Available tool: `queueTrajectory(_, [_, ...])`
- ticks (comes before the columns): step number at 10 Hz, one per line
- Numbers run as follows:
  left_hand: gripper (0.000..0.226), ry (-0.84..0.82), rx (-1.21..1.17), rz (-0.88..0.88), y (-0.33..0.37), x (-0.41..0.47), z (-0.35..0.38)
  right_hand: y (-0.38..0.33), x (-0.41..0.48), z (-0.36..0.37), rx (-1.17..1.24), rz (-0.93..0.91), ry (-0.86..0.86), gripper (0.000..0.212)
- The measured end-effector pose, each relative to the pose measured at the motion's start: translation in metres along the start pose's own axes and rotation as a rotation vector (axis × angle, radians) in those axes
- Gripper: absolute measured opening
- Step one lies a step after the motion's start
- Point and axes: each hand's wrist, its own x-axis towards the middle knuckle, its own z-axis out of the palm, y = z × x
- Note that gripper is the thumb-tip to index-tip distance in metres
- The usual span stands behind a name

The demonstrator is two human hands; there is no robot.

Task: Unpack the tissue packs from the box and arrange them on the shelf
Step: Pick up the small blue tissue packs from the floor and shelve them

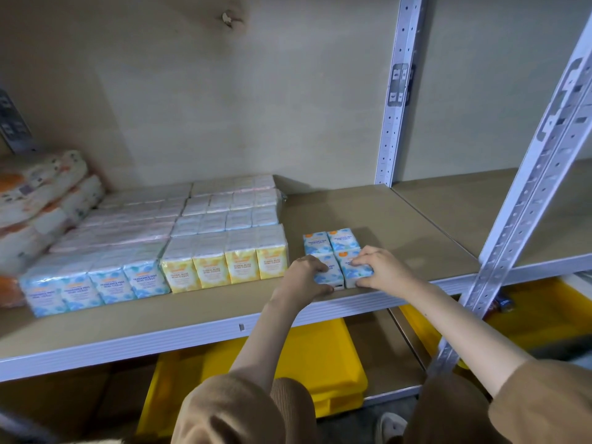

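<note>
A small block of blue tissue packs (333, 243) lies flat near the front of the shelf board (368, 213), right of centre. My left hand (304, 275) grips its front left pack and my right hand (381, 269) grips its front right pack. To the left stand rows of wrapped packs: a blue-fronted row (96, 285) and a yellow-fronted row (224, 267), with several more rows behind them reaching the back wall. The box is not in view.
Large patterned tissue bundles (41, 200) are stacked at the far left. A white perforated upright (519, 225) crosses the right foreground, another (397, 91) stands at the back. Yellow bins (323, 357) sit on the lower shelf.
</note>
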Motion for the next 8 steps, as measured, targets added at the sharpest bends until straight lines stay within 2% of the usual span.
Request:
queueTrajectory(5, [0.049, 0.036, 0.04, 0.031, -0.003, 0.008, 0.006, 0.006, 0.007, 0.003, -0.004, -0.029, 0.005, 0.05])
queueTrajectory(7, [0.052, -0.01, 0.043, 0.032, -0.002, 0.008, 0.003, 0.004, 0.007, 0.0, -0.013, -0.018, -0.043, 0.053])
queueTrajectory(8, [0.051, 0.001, 0.045, 0.029, 0.001, 0.002, -0.005, 0.001, 0.002, -0.008, 0.01, -0.013, -0.001, 0.053])
